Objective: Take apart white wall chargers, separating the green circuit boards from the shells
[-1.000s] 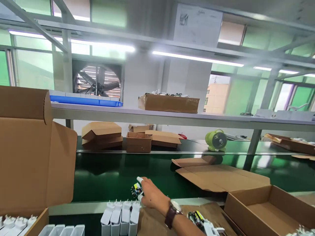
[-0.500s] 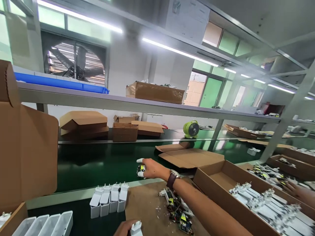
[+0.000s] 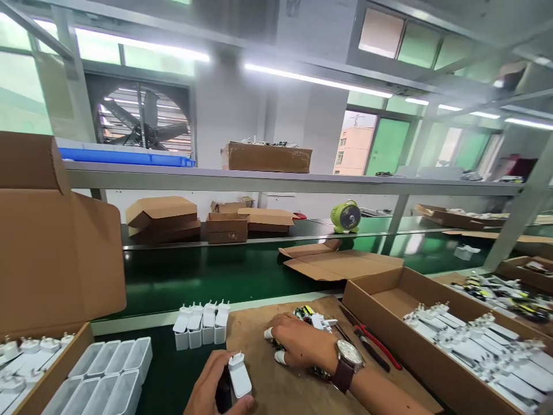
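My left hand (image 3: 211,377), low in the middle of the view, is closed around a white plug adapter case (image 3: 240,376) whose pins point up. My right hand (image 3: 302,341), wearing a watch and white finger covers, reaches palm down over a brown cardboard sheet (image 3: 254,323). Its fingertips are closed on a small circuit board (image 3: 277,345), mostly hidden under the hand. Beyond the knuckles lies a pile of circuit boards (image 3: 306,312) with white plug parts, partly covered by the hand. Several white adapter cases (image 3: 202,331) stand in a row to the left.
Red-and-black pliers (image 3: 377,346) lie right of my right wrist. An open carton (image 3: 380,323) of white plug parts stands beyond them. White empty housings (image 3: 108,374) and another carton (image 3: 88,346) are at the left. A flattened carton (image 3: 341,265) rests on the green belt.
My right hand has come down and back from above the green belt to the cardboard sheet beside the board pile. More of my left hand and its adapter case now shows.
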`<state>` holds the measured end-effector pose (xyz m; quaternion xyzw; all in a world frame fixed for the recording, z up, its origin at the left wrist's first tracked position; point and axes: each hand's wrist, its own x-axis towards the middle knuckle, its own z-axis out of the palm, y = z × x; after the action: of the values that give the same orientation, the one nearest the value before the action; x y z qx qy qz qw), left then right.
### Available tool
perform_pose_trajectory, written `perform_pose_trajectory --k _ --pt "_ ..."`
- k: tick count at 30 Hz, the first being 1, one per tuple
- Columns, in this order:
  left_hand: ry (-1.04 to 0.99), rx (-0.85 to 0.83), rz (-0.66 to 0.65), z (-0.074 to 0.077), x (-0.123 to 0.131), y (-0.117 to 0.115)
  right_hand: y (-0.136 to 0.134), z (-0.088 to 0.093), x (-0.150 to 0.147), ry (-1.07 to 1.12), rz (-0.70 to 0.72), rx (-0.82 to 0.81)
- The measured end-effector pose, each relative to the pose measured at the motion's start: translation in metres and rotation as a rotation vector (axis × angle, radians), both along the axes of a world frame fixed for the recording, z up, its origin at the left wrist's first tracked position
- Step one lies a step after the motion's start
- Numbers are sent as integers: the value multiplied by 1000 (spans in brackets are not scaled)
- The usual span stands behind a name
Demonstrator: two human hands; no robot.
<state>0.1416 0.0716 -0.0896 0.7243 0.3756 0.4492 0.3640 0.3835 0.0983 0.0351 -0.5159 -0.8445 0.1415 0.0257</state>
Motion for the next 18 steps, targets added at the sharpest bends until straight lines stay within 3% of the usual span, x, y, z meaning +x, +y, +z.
perform_pose_trajectory --k 3,5,9,13,15,18 --pt "32 18 -12 10 -5 1 2 -7 -23 78 -22 88" --pt "75 34 2 24 -14 2 2 -14 -37 150 -44 123" --pt "151 39 164 72 -50 15 3 -40 -50 253 -43 129" --pt "358 48 354 116 -98 44 8 -72 -47 305 1 115" --pt "442 35 375 124 -114 61 11 -85 -43 336 44 135" --pt "554 -33 355 120 -120 84 12 -102 -37 385 129 185"
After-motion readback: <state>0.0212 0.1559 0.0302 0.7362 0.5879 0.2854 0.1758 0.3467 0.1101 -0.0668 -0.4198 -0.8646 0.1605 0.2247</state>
